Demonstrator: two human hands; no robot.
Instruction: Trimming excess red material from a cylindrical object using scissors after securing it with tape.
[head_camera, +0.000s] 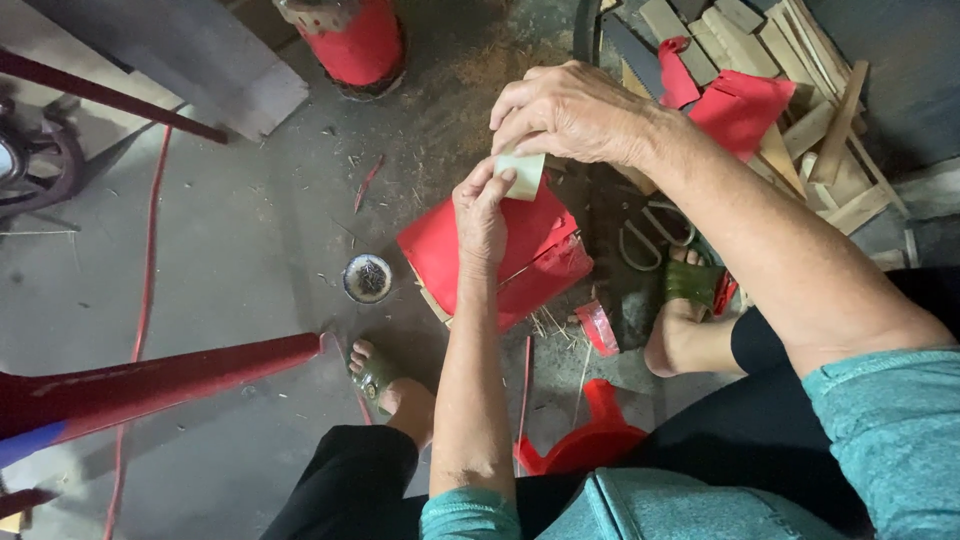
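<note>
**Two hands pinching one pale slip of paper**

Two bare hands meet over the concrete floor (230, 260), which is grey, rough and dusted with sawdust and splinters. The left hand (482, 215) reaches up from below and the right hand (570, 108) comes over from the right; both are closed on one small pale paper piece (524, 172), a flat, smooth rectangle held by thumbs and fingertips between them, just above a stack of red sheets (500, 250).

That stack lies on the floor, thin and matte, with a glossier red wrapping at its right edge. More red sheets (735, 105), two that can be told apart, lie crumpled on a pile of wood strips (800, 60) at the top right; the strips are pale, flat and straight-cut, too many to count. One small round metal tin (367, 278) sits left of the stack, its contents too small to make out. One pair of scissors (650, 235) with looped handles lies right of the stack. Two feet in green sandals (692, 282) rest on the floor. One red plastic stool leg (160, 380) slants in from the left.
</note>
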